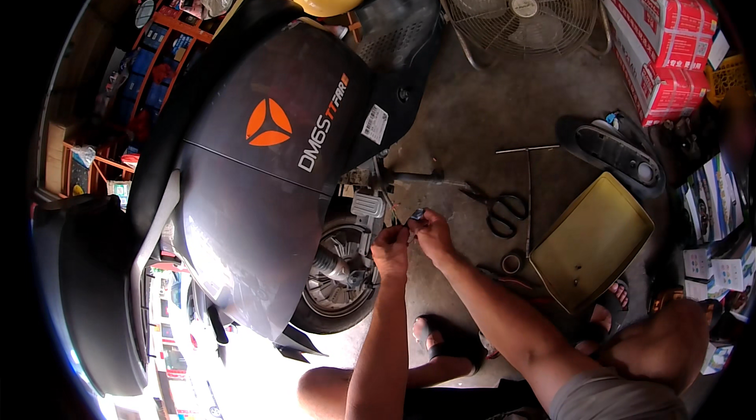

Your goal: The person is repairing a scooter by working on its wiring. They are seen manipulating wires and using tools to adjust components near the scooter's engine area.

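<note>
Concrete floor [465, 117] underfoot, scissors [504, 217] aside: beside a scooter [260, 176], left hand [390, 250] and right hand [432, 234] tightly pinch a small dark piece [416, 216], work seemingly unfinished.

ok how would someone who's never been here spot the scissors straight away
Find the yellow tray on the floor, to the right of the big dark scooter. Left of the tray lies a thin T-shaped metal rod, and the scissors lie close along its left side. Two large black handle loops set them apart from the straight rod and the shallow tray.
</note>
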Demonstrator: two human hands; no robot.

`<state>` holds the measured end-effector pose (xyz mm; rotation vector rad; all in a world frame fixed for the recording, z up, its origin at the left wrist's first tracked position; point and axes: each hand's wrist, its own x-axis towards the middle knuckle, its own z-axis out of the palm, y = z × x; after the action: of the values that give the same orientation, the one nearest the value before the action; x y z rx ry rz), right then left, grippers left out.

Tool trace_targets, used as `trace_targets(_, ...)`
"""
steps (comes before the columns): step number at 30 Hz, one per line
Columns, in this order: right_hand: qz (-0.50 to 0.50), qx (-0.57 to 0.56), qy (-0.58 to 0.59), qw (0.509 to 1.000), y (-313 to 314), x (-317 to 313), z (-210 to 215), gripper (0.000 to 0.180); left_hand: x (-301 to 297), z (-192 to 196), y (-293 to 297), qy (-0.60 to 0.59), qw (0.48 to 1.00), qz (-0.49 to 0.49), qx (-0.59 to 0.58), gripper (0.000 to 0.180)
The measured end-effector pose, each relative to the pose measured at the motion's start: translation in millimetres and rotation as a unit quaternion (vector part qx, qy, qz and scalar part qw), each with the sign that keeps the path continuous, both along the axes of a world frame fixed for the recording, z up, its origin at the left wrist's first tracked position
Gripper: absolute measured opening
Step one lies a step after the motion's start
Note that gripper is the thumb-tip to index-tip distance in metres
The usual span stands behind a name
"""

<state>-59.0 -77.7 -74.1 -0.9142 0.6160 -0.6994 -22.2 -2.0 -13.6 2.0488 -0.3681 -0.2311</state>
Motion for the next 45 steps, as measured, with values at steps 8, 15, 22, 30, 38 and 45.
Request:
trace_targets(8, 0.003, 0.030, -0.026, 0.999, -3, -5, 8, 0.007, -5, -1, -4, -0.003, 0.998, 0.005, -0.065, 0.013)
trace_targets(15, 0.020, 0.019, 0.010, 1.000, -5, -5, 9, 0.008, -16, 5, -11, -0.061, 0.997, 0.022, -0.051, 0.015)
trace_targets(22, 0.007, -0.016, 0.003, 1.000, -3, 3, -1, 0.007, -17, 7, -16, -0.055, 0.996, 0.069, -0.032, 0.018)
trace_targets(30, -0.035, -0.090, 0.048, 0.994, -1, -4, 7, 0.006, -23, 4, -12, -0.106, 0.992, 0.067, 0.007, 0.018)
trace_targets(38, -0.068, -0.101, 0.030, 0.992, -2, -8, 12, 0.007, -18, -3, -8, -0.122, 0.990, 0.057, 0.038, 0.024)
trace_targets(45, -0.039, -0.086, 0.064, 0.993, -3, -13, 16, 0.009, -17, -2, -14, -0.149, 0.983, 0.078, 0.078, 0.022)
